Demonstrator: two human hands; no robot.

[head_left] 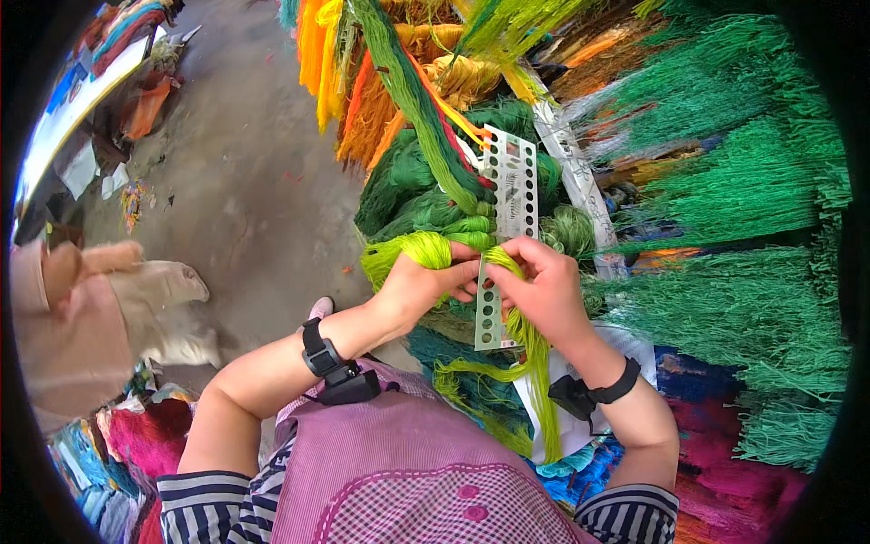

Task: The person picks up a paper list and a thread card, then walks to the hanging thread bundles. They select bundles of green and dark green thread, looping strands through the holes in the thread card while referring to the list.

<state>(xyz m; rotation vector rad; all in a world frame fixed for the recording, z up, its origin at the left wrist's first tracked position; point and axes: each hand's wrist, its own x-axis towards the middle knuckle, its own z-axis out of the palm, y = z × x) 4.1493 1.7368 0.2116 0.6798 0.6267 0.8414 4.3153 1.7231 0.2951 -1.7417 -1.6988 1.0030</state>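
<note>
A white card with rows of punched holes (pixel 519 186) lies in front of me, with strands looped through several holes on its left side. My left hand (pixel 426 283) is closed around a lime-green thread skein (pixel 426 247) beside the card's left edge. At the card's lower half, my right hand (pixel 542 288) pinches strands of the same lime colour, which hang down below it as a long tail (pixel 541 390). The fingertips of both hands nearly meet over the card and partly hide its holes. Dark green skeins (pixel 399 86) run up and away from the card's upper left.
Teal-green thread bundles (pixel 725 181) fill the right side. Orange and yellow hanks (pixel 362 109) hang at the top. A pale worn bar (pixel 580 172) runs right of the card. On the left is grey floor (pixel 245 172), with a blurred person in beige (pixel 100 317) there.
</note>
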